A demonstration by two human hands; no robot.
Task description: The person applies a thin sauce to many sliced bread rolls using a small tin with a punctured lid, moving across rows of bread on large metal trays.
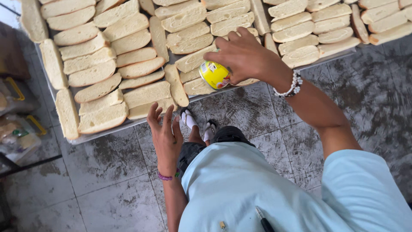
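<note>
Right hand [246, 56] grips yellow tub [214, 74], seemingly over bread slices [103, 64]

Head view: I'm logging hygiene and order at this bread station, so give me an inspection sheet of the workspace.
Surface: metal tray, packed with sliced bread halves, cut sides up, in rows.
Job's things: yellow tin, tilted over the bread near the tray's front edge.
Clutter: plastic bags and yellow-handled containers at the left edge, contents unclear.
Hands: right hand grips the tin from above; left hand empty, fingers spread near the tray edge.
Cables: nothing seen.
Surroundings: stained grey tile floor; the person's sandalled feet below the tray; pen on the light blue shirt.
</note>
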